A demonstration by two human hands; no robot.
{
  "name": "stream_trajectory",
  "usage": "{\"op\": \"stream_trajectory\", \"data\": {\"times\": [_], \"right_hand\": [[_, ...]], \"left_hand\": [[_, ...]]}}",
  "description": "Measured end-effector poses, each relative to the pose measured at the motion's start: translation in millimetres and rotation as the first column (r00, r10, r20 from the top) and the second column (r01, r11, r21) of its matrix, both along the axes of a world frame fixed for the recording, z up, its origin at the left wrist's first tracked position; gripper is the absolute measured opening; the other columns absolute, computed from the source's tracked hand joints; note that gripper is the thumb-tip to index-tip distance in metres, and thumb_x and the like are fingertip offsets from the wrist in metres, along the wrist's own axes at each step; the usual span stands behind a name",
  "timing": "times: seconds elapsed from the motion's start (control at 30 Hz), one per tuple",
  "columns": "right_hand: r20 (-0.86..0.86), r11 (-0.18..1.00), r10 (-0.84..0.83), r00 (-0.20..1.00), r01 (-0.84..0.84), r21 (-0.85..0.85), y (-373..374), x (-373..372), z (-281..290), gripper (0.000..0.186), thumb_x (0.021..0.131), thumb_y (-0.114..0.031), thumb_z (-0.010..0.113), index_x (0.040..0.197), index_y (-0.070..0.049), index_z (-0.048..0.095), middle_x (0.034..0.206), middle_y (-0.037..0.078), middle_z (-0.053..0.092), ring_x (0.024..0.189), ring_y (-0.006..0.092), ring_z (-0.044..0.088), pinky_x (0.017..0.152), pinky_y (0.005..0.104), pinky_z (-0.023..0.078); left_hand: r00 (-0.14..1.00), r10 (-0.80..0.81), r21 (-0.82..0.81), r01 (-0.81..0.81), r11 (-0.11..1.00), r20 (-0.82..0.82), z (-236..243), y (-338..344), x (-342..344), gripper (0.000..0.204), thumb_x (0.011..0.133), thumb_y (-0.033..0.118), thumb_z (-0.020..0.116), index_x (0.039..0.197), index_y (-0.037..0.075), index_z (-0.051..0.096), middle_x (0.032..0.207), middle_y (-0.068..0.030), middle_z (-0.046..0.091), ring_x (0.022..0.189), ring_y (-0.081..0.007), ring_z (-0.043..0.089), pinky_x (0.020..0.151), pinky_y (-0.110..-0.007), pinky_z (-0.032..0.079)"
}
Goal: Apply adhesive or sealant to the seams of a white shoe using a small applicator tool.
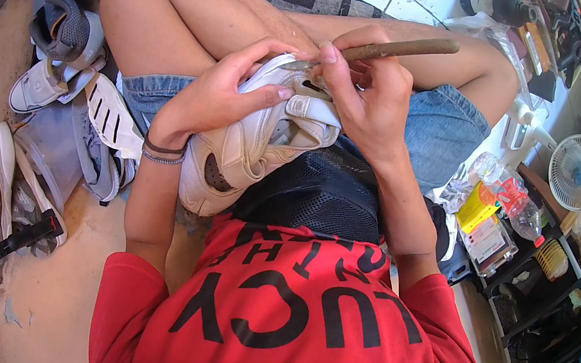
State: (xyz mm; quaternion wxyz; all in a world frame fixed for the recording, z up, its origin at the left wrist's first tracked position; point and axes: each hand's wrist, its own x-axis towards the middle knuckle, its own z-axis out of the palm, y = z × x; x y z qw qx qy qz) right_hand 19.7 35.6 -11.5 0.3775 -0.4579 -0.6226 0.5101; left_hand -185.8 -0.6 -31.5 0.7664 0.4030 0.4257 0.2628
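Between the pinched fingers of your right hand [374, 97] slants a brown-handled pointed tool [407, 49], its tip at the cream strapped shoe [255, 136] clamped in the fingers of your left hand [222, 95].

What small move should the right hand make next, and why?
Probably a short, slow stroke of the wooden-handled tool along the shoe's edge, directed away from the left hand. The right hand grips the tool with its tip at that edge, while the left holds the shoe with thumb and fingers close to the tip.
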Motion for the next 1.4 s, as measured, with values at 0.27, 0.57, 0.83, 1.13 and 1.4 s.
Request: {"op": "stream_trajectory", "data": {"times": [0.27,0.57,0.83,1.13,1.4], "right_hand": [[0.028,0.993,0.090,0.996,-0.092,0.075,0.8,2.3,-0.6,0.011,0.090,-0.003,0.070,0.094,0.005,0.063,0.090,0.010,0.066,0.077,0.0200,0.072,0.069,0.0316,0.063],[0.134,0.960,0.175,0.975,-0.200,0.198,7.0,2.0,0.8,0.011,0.090,-0.004,0.069,0.094,0.005,0.063,0.086,0.011,0.066,0.075,0.0214,0.071,0.069,0.0322,0.063],[0.046,0.996,0.038,0.998,-0.042,0.077,-3.6,5.8,-3.0,0.011,0.089,-0.005,0.070,0.093,0.003,0.063,0.084,0.010,0.065,0.072,0.0214,0.070,0.066,0.0309,0.061],[0.145,0.968,0.151,0.978,-0.176,0.177,2.9,0.7,1.4,0.013,0.089,-0.007,0.072,0.092,0.004,0.065,0.084,0.012,0.066,0.071,0.0234,0.070,0.066,0.0320,0.058],[0.111,0.985,0.082,0.990,-0.098,0.144,-1.0,-4.1,-3.7,0.013,0.088,-0.005,0.072,0.092,0.004,0.063,0.082,0.011,0.066,0.072,0.0221,0.071,0.068,0.0324,0.061]], "left_hand": [[1.000,-0.009,0.008,0.009,1.000,-0.017,0.9,-1.8,-1.8,0.052,0.095,0.010,0.067,0.141,0.001,0.044,0.130,-0.0072,0.055,0.117,-0.0134,0.054,0.100,-0.030,0.046],[0.999,-0.012,0.023,0.013,1.000,-0.040,-6.6,-3.7,-3.0,0.053,0.095,0.010,0.067,0.142,0.001,0.044,0.129,-0.0068,0.056,0.117,-0.0129,0.055,0.100,-0.029,0.046],[1.000,-0.021,-0.001,0.021,1.000,0.014,0.5,-0.5,-0.3,0.052,0.095,0.009,0.065,0.142,0.002,0.044,0.126,-0.0061,0.057,0.116,-0.0120,0.055,0.099,-0.029,0.046],[0.999,-0.027,0.024,0.028,0.999,-0.032,-3.1,-2.3,-2.9,0.053,0.095,0.008,0.066,0.142,0.001,0.043,0.125,-0.0061,0.057,0.113,-0.0123,0.058,0.097,-0.028,0.048],[0.996,-0.034,0.028,0.036,0.999,-0.085,-5.1,-3.4,-0.6,0.053,0.095,0.008,0.066,0.142,0.000,0.043,0.126,-0.0062,0.057,0.113,-0.0130,0.058,0.097,-0.029,0.048]]}}
